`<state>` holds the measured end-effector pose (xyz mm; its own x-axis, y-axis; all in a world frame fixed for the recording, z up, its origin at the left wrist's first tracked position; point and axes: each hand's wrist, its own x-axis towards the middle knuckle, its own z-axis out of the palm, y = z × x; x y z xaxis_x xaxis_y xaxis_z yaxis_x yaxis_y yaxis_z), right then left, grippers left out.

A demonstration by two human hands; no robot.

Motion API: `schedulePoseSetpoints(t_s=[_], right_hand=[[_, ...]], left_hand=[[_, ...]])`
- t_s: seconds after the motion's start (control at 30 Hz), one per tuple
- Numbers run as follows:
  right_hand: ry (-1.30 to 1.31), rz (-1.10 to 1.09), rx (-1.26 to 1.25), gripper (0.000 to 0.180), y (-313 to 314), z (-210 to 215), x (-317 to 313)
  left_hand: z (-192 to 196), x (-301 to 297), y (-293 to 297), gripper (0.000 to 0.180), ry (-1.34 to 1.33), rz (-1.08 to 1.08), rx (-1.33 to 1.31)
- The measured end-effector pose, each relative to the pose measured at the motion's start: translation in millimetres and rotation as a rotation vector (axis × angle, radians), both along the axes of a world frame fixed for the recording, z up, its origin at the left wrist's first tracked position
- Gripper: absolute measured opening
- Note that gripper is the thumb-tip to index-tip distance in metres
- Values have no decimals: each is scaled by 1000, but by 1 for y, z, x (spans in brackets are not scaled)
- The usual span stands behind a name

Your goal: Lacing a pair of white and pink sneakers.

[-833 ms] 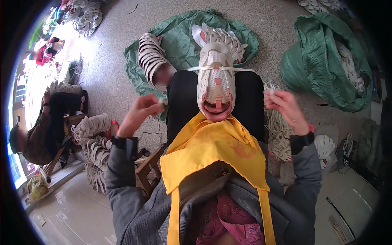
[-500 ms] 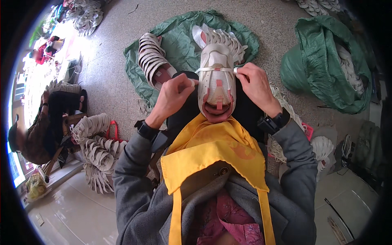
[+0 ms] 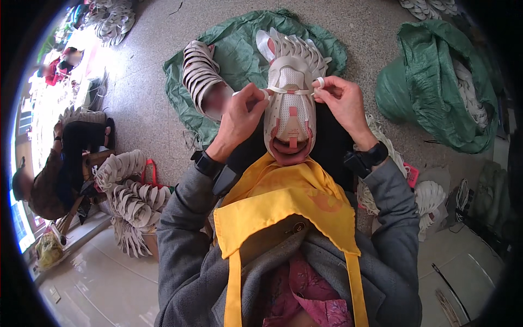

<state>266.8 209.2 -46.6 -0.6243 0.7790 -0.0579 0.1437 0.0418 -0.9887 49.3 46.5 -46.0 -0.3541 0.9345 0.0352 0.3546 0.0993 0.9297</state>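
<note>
A white and pale-grey shoe upper (image 3: 279,122) with pink trim lies over my lap, its pink-lined opening toward me. Across its tongue runs a white shoelace (image 3: 291,91). My left hand (image 3: 239,117) is closed beside the upper's left edge, fingers pinching one end of the lace. On the opposite side, my right hand (image 3: 344,106) is pinched on the other end, a small loop of lace showing at its fingertips. My yellow apron (image 3: 283,218) reaches the near end of the upper.
Beyond my knees, a green sheet (image 3: 239,54) lies under a curved stack of uppers (image 3: 199,71) and a second stack (image 3: 299,46). A green sack (image 3: 400,90) filled with white pieces stands right. More stacks (image 3: 133,191) and a seated person (image 3: 46,188) are left.
My left hand has moved slightly up and right, nearer the upper. My right hand has risen a little and drawn in toward the upper, with its lace end now curled in a loop.
</note>
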Motion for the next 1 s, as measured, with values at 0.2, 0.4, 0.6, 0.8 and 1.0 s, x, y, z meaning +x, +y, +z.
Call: schedulePoseSetpoints(t_s=[0.2,0.4,0.6,0.8,1.0], right_hand=[[47,-15,-129,12,-2,-7,2],[157,8,-199,8,10,-17,-15],[129,43,-120,6,6,-17,-10],[125,21,-13,8,1,-17,-9],[128,20,-20,8,0,-15,-11]], left_hand=[[-5,2,0,13,-50,23,6],[-9,-1,0,13,-85,14,-14],[-4,2,3,12,-166,10,-29],[-6,2,5,11,-250,-12,-29],[-6,1,5,10,-317,-17,-16]])
